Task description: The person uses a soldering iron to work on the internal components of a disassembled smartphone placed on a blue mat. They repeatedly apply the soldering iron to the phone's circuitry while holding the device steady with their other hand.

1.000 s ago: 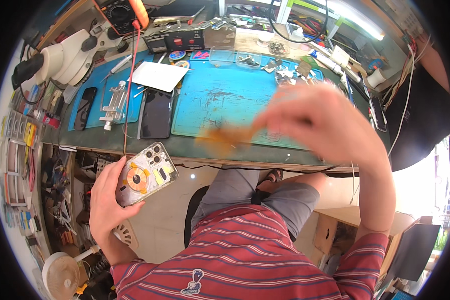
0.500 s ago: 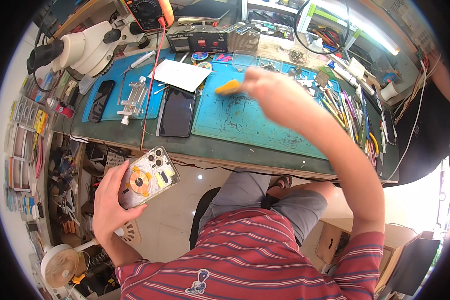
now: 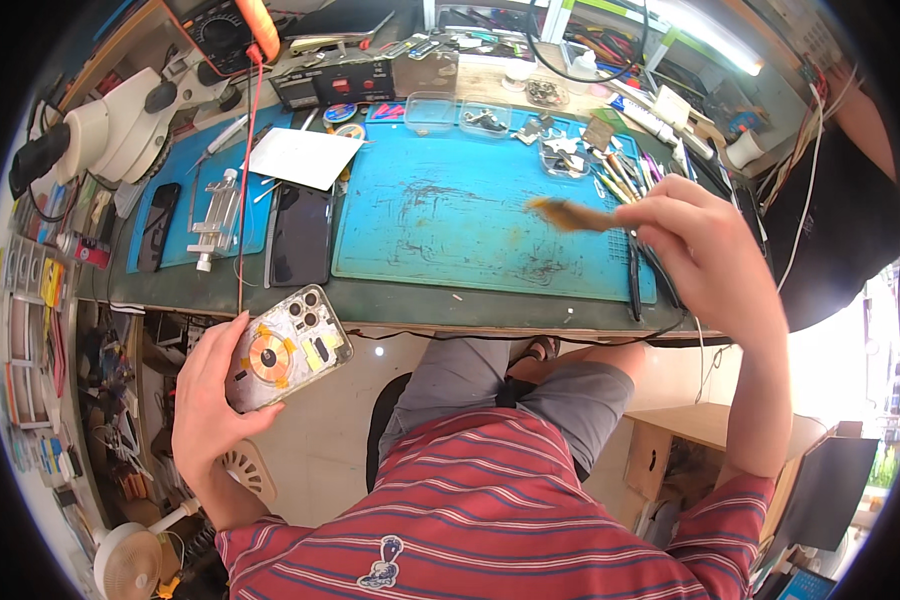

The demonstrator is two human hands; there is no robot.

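Note:
My left hand [image 3: 210, 395] grips a smartphone [image 3: 292, 352] by its edges in front of the bench edge. Its back faces up, with camera lenses, a round copper coil and yellow tape pieces in sight. Over the right part of the blue work mat [image 3: 440, 200], my right hand [image 3: 712, 250] is closed around the handle of a brush [image 3: 570, 214]. The yellowish bristles point left and are a little blurred. Beneath the brush, the mat shows dark scuffs. Pliers [image 3: 635, 275] with dark handles lie near the mat's right edge, below my right hand.
Left of the mat lie a dark phone [image 3: 300, 235], a white sheet [image 3: 305, 157], a metal clamp fixture [image 3: 215, 220] and another black phone [image 3: 158, 228]. A microscope [image 3: 110, 130] stands at the far left. Clear trays [image 3: 485, 118] with small parts line the mat's far edge.
My right hand has swept the brush to the right and nearer to me, off the mat's middle. The left hand holds the smartphone much as before. The whole view has shifted slightly.

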